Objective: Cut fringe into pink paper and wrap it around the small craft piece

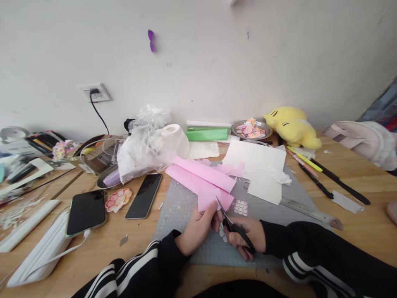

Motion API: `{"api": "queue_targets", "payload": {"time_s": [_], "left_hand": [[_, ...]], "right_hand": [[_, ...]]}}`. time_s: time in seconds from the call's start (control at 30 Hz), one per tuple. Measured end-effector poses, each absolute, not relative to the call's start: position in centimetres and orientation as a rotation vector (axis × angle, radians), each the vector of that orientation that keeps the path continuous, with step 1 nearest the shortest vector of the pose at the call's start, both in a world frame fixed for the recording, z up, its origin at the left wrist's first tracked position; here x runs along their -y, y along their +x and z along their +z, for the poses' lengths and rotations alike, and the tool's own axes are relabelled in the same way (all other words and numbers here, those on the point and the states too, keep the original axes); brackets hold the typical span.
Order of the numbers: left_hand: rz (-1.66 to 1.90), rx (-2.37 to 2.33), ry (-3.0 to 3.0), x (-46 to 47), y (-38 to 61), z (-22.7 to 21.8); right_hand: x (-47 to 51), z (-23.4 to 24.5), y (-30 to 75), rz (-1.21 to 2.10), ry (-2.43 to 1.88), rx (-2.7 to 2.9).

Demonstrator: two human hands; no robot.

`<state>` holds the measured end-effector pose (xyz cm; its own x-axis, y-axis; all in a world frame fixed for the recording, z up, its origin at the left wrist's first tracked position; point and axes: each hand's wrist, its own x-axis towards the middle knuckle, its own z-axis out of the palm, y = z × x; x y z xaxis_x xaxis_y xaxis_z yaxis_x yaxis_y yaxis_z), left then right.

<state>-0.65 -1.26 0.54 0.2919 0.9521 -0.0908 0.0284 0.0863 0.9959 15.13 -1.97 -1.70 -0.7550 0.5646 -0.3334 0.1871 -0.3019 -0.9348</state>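
My left hand (201, 225) pinches a small piece of pink paper (207, 199) by its lower edge. In my right hand (246, 235) is a pair of black-handled scissors (237, 231), fingers wrapped round the handles. The blades point up and left, touching or very near the paper's right edge. Just beyond lie rolled pink sheets (201, 178) on a grey cutting mat (182, 215). A small cutout with a pink-edged cell pattern (241, 207) rests right of the scissors. Another patterned cutout (222, 232) is partly hidden under my hands.
White paper (254, 165) and a metal ruler (310, 212) lie to the right, near pens (305, 159). At the back stand a plastic bag (145, 145), a green roll (207, 135), a dish of cutouts (252, 130) and a yellow plush (293, 126). Phones (144, 196) lie left.
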Motion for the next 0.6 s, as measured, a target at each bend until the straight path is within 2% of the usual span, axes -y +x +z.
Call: {"api": "queue_targets", "payload": {"time_s": [0.6], "left_hand": [[0.889, -1.065, 1.241, 1.29, -0.47, 0.32]], "right_hand": [[1.91, -1.54, 15.40, 2.136, -0.905, 1.725]]}}
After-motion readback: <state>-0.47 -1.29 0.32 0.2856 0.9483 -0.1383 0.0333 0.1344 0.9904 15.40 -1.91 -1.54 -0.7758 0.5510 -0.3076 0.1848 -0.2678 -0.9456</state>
